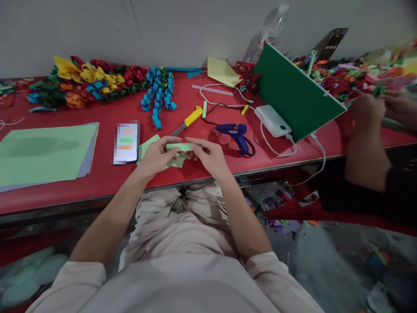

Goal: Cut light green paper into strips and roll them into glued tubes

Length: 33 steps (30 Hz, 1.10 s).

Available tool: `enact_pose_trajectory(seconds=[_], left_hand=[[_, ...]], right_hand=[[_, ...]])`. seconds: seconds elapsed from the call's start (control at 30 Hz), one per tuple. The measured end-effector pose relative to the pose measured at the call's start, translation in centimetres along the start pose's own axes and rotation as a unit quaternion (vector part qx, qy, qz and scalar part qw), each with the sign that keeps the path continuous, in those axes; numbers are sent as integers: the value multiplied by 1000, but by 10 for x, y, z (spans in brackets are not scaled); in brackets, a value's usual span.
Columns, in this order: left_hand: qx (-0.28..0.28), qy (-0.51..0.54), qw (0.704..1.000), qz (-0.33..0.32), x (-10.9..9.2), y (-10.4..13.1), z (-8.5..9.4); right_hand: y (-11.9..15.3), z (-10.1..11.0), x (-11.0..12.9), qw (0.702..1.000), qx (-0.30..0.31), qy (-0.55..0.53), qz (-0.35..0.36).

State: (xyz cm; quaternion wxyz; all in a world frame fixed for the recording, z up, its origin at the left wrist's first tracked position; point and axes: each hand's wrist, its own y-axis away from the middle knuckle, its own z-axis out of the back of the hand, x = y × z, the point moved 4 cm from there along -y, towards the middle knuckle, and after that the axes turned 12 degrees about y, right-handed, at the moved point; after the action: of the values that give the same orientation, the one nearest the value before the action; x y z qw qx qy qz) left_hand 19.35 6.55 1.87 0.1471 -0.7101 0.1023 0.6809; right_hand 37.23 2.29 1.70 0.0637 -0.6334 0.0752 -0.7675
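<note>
Between my two hands, over the table's front edge, is a narrow folded strip of light green paper [179,147]. My left hand [157,155] pinches its left end with thumb and fingers. At the other end, my right hand [210,156] grips it the same way. More light green paper [147,146] lies on the table beneath my left hand. A utility knife [192,118] with a yellow handle rests just beyond my fingers, its blade towards me. Right of my right hand a blue glue gun [235,133] lies on its side.
A phone [126,142] and stacked paper sheets [41,153] lie left on the red table [101,187]. Paper chains [94,84] line the wall. A green board [293,91] leans beside a white power bank [273,121] with cables. Another person's hands [370,107] work at the right.
</note>
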Motion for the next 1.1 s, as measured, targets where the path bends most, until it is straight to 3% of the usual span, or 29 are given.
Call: enact_pose_trajectory(seconds=[0.2, 0.33, 0.47, 0.63, 0.8, 1.1], left_hand=[[-38, 24, 998, 42, 6, 1, -1], [-47, 39, 998, 25, 8, 0, -2], [-43, 24, 999, 7, 4, 3, -4], [-45, 0, 998, 35, 5, 6, -3], [-29, -26, 999, -18, 3, 6, -2], [-38, -6, 999, 27, 6, 4, -3]], right_hand=[[-3, 0, -5, 999, -9, 40, 4], [-3, -1, -3, 999, -17, 43, -9], [-3, -4, -6, 999, -15, 8, -32], [-3, -5, -10, 999, -13, -16, -38], [-3, -5, -10, 999, -3, 8, -43], [0, -5, -8, 998, -7, 27, -56]])
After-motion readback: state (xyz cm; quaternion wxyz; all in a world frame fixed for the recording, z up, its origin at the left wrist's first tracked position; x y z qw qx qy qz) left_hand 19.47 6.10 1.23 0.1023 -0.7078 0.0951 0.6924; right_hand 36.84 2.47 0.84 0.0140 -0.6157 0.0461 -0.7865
